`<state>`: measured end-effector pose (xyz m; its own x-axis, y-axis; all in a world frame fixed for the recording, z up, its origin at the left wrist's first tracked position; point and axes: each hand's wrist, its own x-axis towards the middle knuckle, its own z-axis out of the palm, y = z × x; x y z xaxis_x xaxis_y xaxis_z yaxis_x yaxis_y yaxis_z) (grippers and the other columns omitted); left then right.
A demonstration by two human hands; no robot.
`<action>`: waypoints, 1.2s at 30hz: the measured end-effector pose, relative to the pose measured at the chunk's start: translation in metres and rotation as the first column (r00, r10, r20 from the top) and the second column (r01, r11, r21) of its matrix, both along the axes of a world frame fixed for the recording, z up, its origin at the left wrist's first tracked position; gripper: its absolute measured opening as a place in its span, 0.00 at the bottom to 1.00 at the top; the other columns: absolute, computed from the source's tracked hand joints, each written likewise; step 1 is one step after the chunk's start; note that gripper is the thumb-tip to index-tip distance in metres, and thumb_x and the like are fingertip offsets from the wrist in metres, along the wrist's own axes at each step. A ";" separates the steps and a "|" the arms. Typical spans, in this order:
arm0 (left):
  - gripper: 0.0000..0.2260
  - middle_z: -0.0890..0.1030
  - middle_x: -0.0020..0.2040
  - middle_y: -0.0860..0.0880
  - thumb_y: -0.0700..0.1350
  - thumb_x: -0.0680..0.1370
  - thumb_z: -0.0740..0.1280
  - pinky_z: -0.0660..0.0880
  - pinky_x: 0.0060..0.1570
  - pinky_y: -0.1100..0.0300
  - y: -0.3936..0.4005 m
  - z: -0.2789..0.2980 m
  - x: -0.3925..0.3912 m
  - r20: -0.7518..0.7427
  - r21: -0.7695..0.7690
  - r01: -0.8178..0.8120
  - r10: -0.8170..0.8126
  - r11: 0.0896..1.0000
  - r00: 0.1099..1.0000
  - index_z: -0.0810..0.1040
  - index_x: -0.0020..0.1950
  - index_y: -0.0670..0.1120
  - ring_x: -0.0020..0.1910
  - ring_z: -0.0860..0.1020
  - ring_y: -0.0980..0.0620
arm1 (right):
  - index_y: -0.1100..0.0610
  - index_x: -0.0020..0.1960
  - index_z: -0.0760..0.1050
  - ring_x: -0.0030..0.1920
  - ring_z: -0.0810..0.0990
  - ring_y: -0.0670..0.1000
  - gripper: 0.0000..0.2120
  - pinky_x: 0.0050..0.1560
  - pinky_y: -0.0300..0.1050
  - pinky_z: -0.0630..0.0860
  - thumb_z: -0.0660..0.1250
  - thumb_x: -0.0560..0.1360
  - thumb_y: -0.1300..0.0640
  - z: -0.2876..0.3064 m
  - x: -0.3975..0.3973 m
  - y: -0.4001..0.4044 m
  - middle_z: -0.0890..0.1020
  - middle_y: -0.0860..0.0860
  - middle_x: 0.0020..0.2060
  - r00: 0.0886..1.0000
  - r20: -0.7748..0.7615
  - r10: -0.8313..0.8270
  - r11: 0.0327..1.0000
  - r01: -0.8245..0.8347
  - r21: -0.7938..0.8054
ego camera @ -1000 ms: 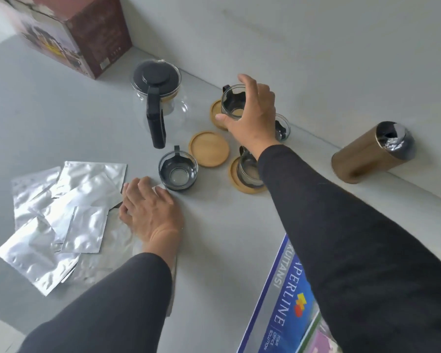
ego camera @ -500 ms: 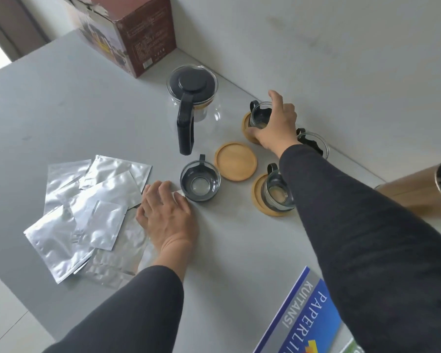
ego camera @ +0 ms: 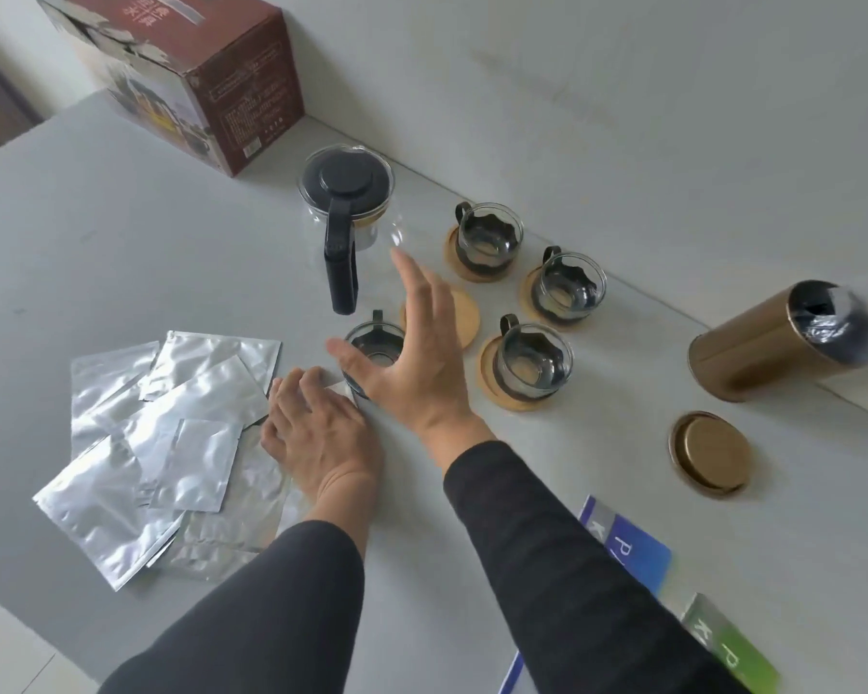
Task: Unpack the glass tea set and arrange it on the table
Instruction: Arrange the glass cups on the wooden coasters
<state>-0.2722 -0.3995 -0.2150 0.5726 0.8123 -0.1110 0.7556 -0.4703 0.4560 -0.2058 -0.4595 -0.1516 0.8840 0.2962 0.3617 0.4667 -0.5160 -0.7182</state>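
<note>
My right hand (ego camera: 412, 363) hung spread and empty above the grey table (ego camera: 121, 252), fingers splayed wide, just over the one glass cup (ego camera: 372, 343) that stood bare on the tabletop; whether my palm touched its rim I could not tell. My left hand (ego camera: 317, 428) lay flat, fingers loosely apart, pressing on the edge of a heap of crinkled silver foil pouches (ego camera: 161, 433), gripping nothing.

Beside that cup lay an empty round wooden coaster (ego camera: 464, 318), smooth and pale, partly hidden by my right hand. Three more cups, clear glass set in dark scalloped holders with small loop handles, each sat on a coaster of its own: the far one (ego camera: 487, 237), the middle one (ego camera: 567, 285) and the near one (ego camera: 534, 360). The glass teapot (ego camera: 347, 207), with a round black lid and a long black handle pointing toward me, stood just left of them, close to the wall.

A dark red cardboard box (ego camera: 191, 77) occupied the far corner. To the right stood a matte gold cylindrical tin (ego camera: 772, 343), open, with crumpled foil at its mouth, and its shallow round lid (ego camera: 712, 453) lay upturned nearby. Glossy blue and green packets (ego camera: 637, 548) lay at the near edge.
</note>
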 end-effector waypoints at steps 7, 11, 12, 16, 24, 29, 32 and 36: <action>0.17 0.61 0.71 0.50 0.45 0.77 0.59 0.50 0.71 0.52 0.002 0.002 -0.003 -0.011 -0.043 0.042 -0.043 0.998 0.999 0.66 0.66 0.51 0.75 0.54 0.51 | 0.49 0.74 0.53 0.66 0.67 0.54 0.47 0.64 0.47 0.72 0.76 0.64 0.42 -0.041 -0.034 0.008 0.65 0.56 0.66 0.980 -0.183 -0.083 0.995 0.072 -0.064; 0.14 0.64 0.70 0.51 0.47 0.79 0.56 0.51 0.70 0.52 0.002 -0.001 -0.002 0.045 -0.038 0.010 -0.009 0.999 0.999 0.68 0.65 0.51 0.74 0.56 0.51 | 0.53 0.74 0.56 0.66 0.68 0.51 0.45 0.66 0.37 0.66 0.77 0.65 0.47 -0.045 -0.034 0.006 0.68 0.55 0.66 0.956 -0.259 -0.135 0.991 0.136 -0.013; 0.14 0.65 0.70 0.51 0.47 0.79 0.57 0.51 0.70 0.52 0.002 -0.003 -0.002 0.048 -0.027 0.009 -0.007 1.000 0.999 0.68 0.64 0.51 0.74 0.56 0.51 | 0.55 0.74 0.57 0.66 0.68 0.51 0.45 0.64 0.33 0.64 0.77 0.65 0.48 -0.043 -0.033 0.006 0.69 0.55 0.66 0.959 -0.245 -0.145 0.989 0.148 -0.005; 0.14 0.66 0.69 0.51 0.43 0.79 0.56 0.52 0.70 0.52 0.003 -0.006 -0.002 0.070 -0.010 0.003 -0.003 1.000 0.998 0.69 0.64 0.50 0.74 0.57 0.51 | 0.64 0.71 0.61 0.64 0.71 0.55 0.43 0.62 0.29 0.62 0.78 0.63 0.54 -0.033 -0.019 0.004 0.72 0.59 0.63 0.952 -0.156 -0.264 0.960 0.275 0.048; 0.14 0.65 0.70 0.51 0.43 0.80 0.54 0.50 0.70 0.53 0.002 -0.005 -0.001 0.052 -0.006 0.001 -0.001 1.000 0.999 0.68 0.64 0.50 0.75 0.56 0.52 | 0.65 0.72 0.59 0.67 0.68 0.57 0.42 0.62 0.28 0.55 0.76 0.65 0.58 -0.033 0.021 -0.010 0.69 0.60 0.66 0.892 -0.192 -0.408 0.903 0.426 0.061; 0.14 0.65 0.70 0.51 0.43 0.80 0.54 0.50 0.70 0.53 0.001 -0.006 -0.002 0.047 0.001 -0.007 0.007 1.000 0.999 0.69 0.65 0.50 0.74 0.56 0.52 | 0.64 0.72 0.58 0.68 0.66 0.56 0.42 0.65 0.36 0.59 0.76 0.65 0.56 -0.039 0.030 -0.014 0.68 0.59 0.67 0.880 -0.258 -0.399 0.910 0.415 0.009; 0.14 0.65 0.70 0.51 0.44 0.80 0.54 0.51 0.70 0.53 0.001 -0.006 -0.002 0.048 0.012 -0.007 0.006 1.000 0.999 0.69 0.64 0.50 0.74 0.57 0.51 | 0.64 0.72 0.58 0.68 0.66 0.56 0.42 0.65 0.36 0.59 0.76 0.66 0.55 -0.039 0.035 -0.014 0.68 0.59 0.67 0.881 -0.278 -0.383 0.918 0.398 -0.003; 0.13 0.65 0.70 0.51 0.45 0.80 0.54 0.51 0.70 0.52 0.001 -0.008 -0.001 0.046 0.019 -0.006 0.005 1.000 0.999 0.69 0.64 0.50 0.74 0.57 0.51 | 0.63 0.73 0.57 0.68 0.66 0.55 0.42 0.63 0.34 0.59 0.75 0.67 0.53 -0.039 0.039 -0.015 0.68 0.58 0.67 0.888 -0.286 -0.360 0.930 0.365 -0.036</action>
<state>-0.2736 -0.3986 -0.2226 0.5724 0.8171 -0.0686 0.7364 -0.4754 0.4814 -0.1666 -0.4746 -0.1904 0.9942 -0.0685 0.0832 0.0261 -0.5963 -0.8024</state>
